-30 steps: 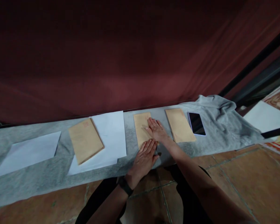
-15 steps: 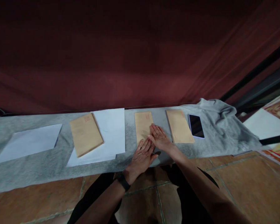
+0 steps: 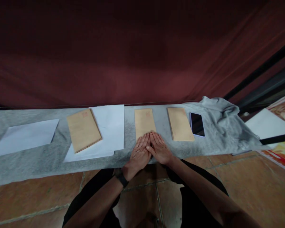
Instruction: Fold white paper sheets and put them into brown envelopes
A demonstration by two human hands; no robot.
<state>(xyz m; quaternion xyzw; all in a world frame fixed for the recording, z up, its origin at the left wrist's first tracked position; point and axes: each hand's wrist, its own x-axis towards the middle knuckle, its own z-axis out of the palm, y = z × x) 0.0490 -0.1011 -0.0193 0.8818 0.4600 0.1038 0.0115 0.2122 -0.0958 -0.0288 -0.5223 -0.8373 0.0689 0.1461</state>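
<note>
Left hand (image 3: 138, 154) and right hand (image 3: 159, 148), head view, lie flat, fingers together, side by side on the near end of the middle brown envelope (image 3: 144, 122) on the grey cloth (image 3: 38, 161); likely light, thin, creasable paper, best pinched at an edge; a second ago the right hand lay farther up it.

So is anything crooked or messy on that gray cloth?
Yes. The left envelope lies tilted, overlapping a white sheet, while the middle envelope under the left hand and right hand sits straight. The gray cloth is bunched up at its right end.
</note>
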